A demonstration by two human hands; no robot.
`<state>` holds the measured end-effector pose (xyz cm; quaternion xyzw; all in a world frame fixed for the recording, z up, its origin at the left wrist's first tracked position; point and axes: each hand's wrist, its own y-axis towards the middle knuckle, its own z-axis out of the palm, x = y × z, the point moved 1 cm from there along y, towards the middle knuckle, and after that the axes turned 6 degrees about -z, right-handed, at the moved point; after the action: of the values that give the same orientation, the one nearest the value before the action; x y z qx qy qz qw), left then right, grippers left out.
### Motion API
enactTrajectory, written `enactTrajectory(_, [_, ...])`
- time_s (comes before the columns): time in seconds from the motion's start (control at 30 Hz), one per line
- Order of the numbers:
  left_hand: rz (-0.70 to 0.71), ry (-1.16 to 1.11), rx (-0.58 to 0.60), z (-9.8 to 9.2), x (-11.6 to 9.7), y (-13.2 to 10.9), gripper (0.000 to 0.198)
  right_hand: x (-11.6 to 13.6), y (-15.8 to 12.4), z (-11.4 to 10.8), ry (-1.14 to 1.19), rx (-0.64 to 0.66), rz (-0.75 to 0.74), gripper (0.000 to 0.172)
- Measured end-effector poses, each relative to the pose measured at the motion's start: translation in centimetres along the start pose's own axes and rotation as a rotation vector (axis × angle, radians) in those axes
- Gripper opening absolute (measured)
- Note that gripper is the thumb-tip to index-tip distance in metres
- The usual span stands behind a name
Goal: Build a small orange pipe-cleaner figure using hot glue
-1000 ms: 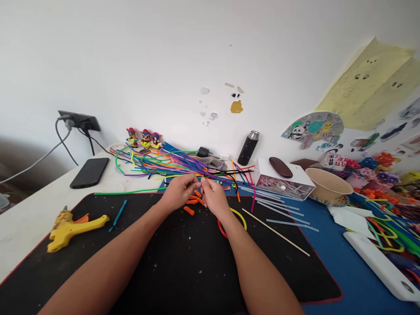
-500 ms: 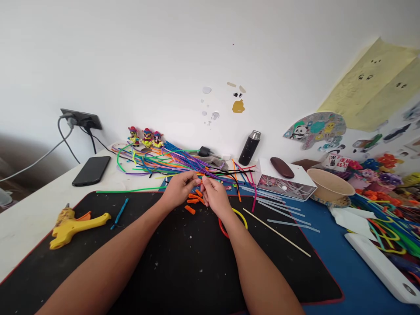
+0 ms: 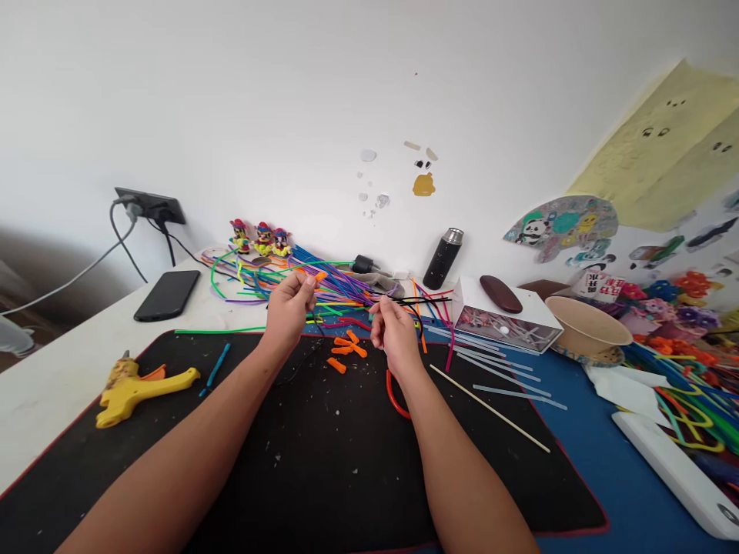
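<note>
My left hand (image 3: 290, 305) is raised above the black mat (image 3: 323, 462), its fingers pinched on a short orange pipe-cleaner piece (image 3: 319, 276). A thin black strand hangs from that hand down to the mat. My right hand (image 3: 393, 332) sits a little to the right, fingers closed on a black pipe cleaner (image 3: 426, 302) that runs off to the right. Between and below the hands lie several short orange pieces (image 3: 346, 350). A red ring (image 3: 396, 400) lies by my right wrist.
A heap of coloured pipe cleaners (image 3: 277, 281) lies behind the hands. On the left are a yellow glue gun (image 3: 142, 385) and a phone (image 3: 167, 295). To the right lie a wooden stick (image 3: 490, 408), a white box (image 3: 508, 319), a bowl (image 3: 586, 327) and a black flask (image 3: 442, 259).
My hands were together over the orange pieces; they have drawn apart. The left hand rose up and left with an orange piece, and the right shifted slightly right.
</note>
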<state>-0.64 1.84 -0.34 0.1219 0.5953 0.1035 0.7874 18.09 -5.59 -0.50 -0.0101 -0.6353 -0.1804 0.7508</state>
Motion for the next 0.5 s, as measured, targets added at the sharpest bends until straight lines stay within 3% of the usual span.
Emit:
enactTrajectory(0.1, [-0.03, -0.001, 0.026, 0.2, -0.2, -0.2, 0.041, 0.0, -0.1, 0.0, 0.003, 0.0, -0.005, 0.05])
enactTrajectory(0.2, [-0.048, 0.146, 0.15, 0.6, -0.3, -0.7, 0.04, 0.1, -0.1, 0.1, -0.019, 0.006, 0.001, 0.051])
enactTrajectory(0.33, [0.014, 0.367, 0.289, 1.4, -0.4, -1.6, 0.037, 0.1, -0.4, 0.4, -0.083, 0.065, 0.007, 0.051])
enactTrajectory(0.5, [0.049, 0.486, 0.404, 2.2, -0.4, -2.5, 0.034, -0.2, -0.7, 0.7, -0.141, 0.16, -0.005, 0.048])
